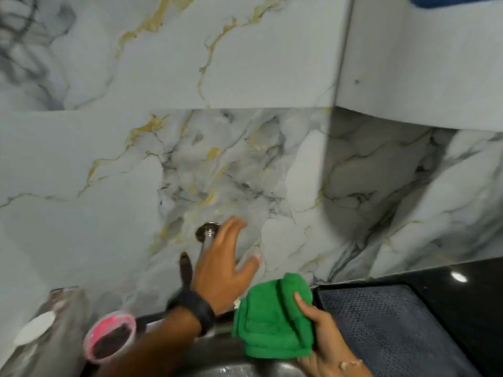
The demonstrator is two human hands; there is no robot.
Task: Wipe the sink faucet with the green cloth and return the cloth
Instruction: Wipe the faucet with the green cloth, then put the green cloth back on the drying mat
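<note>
The green cloth (273, 317), folded, is being gripped by the right hand (325, 340) above the sink (234, 363). The left hand (223, 270), fingers spread and holding nothing, is being held against the wall-mounted faucet (207, 235).

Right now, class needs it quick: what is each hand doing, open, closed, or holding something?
Left hand: open, fingers spread at the wall-mounted faucet, gripping nothing.
Right hand: closed on the folded green cloth.
</note>
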